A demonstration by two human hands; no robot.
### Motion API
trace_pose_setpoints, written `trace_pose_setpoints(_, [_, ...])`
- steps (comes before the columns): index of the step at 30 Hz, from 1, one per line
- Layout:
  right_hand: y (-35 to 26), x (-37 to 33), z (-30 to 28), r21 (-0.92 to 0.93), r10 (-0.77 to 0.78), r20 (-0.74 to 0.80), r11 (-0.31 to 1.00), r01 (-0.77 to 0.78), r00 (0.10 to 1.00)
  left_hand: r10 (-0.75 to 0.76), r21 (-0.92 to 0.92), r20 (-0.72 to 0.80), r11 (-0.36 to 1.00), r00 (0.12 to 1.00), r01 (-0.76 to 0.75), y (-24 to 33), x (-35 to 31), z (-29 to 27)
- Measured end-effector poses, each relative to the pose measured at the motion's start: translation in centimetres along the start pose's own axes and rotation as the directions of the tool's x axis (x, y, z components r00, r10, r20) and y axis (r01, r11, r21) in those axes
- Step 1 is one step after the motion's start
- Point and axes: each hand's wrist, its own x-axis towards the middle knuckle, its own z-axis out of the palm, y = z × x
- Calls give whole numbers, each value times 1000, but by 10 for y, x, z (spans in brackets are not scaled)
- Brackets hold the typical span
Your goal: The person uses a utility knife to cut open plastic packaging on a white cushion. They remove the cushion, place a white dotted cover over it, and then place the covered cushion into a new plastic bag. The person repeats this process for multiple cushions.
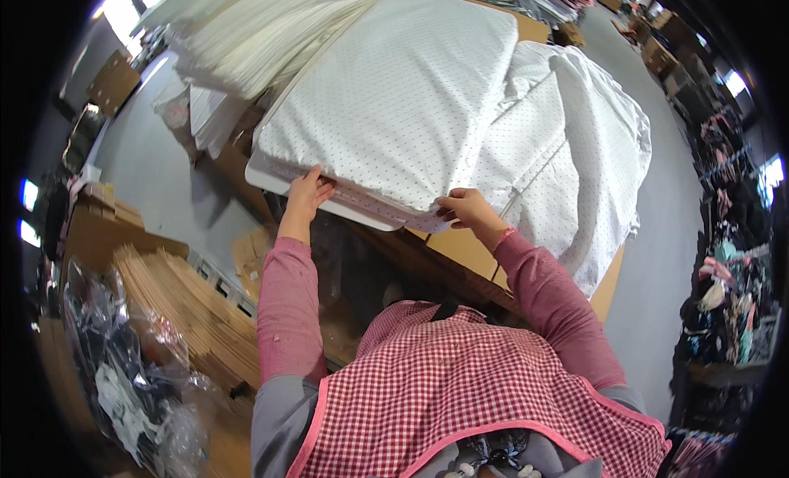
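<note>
the right hand point(470, 208) has thumb and fingers pinched on dotted white cloth point(394, 92) above the white board's point(263, 175) near right end; the left, loosely open, touches the near edge. atop the board, it looks smooth, corner-creased, its long axis angling away rightward.

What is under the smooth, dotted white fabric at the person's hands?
A white, board-like edge sticks out beneath the dotted white fabric, near the left hand; the rest underneath is covered.

Textile workshop, with stacked cardboard point(191, 318), bagged goods point(123, 392)
</note>
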Motion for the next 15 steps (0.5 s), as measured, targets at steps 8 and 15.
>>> trace_pose_setpoints(8, [0,-13,3,408,-169,-65,895,181,983,292,255,-280,941,915,-222,4,71,-25])
trace_pose_setpoints(15, [-35,-39,-15,750,-196,-196,602,275,961,189,-158,-2,970,982,-187,67,103,-83])
